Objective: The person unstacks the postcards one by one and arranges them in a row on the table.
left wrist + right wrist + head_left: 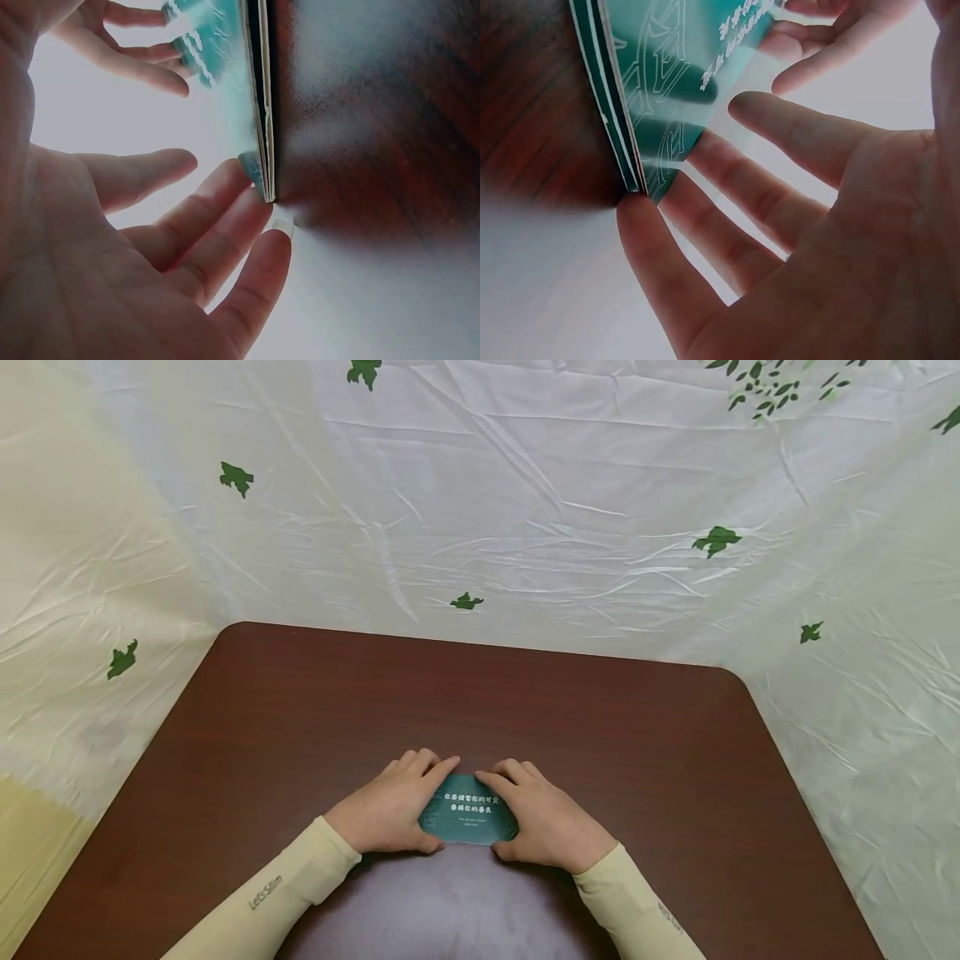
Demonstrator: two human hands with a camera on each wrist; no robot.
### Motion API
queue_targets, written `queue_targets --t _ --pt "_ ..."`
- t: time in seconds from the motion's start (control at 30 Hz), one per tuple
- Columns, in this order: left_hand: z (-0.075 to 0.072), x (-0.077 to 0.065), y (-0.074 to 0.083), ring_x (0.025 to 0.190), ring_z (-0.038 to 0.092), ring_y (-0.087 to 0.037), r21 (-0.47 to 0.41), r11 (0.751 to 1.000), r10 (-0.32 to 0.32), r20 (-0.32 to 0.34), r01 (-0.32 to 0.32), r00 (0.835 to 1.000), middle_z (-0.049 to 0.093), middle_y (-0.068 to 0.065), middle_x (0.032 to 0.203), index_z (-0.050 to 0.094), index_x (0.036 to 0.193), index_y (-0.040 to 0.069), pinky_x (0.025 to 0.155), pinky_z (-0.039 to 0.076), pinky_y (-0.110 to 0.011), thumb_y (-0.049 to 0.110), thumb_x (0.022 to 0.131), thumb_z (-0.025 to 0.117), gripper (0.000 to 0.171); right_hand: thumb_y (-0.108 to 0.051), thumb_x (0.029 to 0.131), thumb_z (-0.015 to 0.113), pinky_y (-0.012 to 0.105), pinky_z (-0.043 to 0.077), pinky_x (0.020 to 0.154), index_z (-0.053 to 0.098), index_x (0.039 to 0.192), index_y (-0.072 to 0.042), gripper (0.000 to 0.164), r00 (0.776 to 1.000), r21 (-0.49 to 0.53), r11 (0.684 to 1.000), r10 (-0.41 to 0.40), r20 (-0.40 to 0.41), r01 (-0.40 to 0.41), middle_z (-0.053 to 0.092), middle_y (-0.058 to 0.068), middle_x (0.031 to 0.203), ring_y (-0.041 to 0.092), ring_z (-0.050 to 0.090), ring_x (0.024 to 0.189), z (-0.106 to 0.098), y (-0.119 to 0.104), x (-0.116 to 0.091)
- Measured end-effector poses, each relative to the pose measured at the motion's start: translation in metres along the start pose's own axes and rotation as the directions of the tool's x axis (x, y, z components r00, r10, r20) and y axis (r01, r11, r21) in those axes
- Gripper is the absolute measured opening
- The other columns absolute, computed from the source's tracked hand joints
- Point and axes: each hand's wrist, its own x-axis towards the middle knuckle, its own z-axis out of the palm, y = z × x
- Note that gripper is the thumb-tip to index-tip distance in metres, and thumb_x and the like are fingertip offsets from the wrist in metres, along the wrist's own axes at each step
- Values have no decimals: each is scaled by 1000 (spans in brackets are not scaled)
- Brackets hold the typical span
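Observation:
A teal card with white printed characters and finer lines lies flat near the middle of the table's front part. Its edge shows thin layers in the left wrist view, so the card looks like a small stack or folded piece; which one I cannot tell. My left hand holds its left end, thumb at the near edge and forefinger at the far edge. Around the right end, my right hand grips it the same way. Fingertips touch the corner of the card in the right wrist view.
The dark red-brown table has rounded far corners. White cloth printed with green leaves hangs behind it and along both sides. Pale yellow sleeves cover both forearms. A glossy light reflection lies on the table in front of the card.

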Motion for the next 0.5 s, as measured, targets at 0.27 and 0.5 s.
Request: queue_targets --t 0.27,0.5 --pt "4 0 -3 135 51 -27 1 1000 25 0 -25 1000 52 -8 149 42 164 6 115 47 -49 44 80 94 105 -30 73 99 38 57 103 55 157 -13 96 1000 46 999 21 8 -21 55 -2 146 19 55 131 1 7 -2" --pt "5 -1 -5 133 52 -26 22 999 34 -6 -34 999 53 -8 150 42 165 7 115 48 -49 41 82 93 103 -26 75 98 40 57 105 57 155 -13 91 1000 47 999 14 7 -15 58 -1 145 19 58 131 3 8 -1"
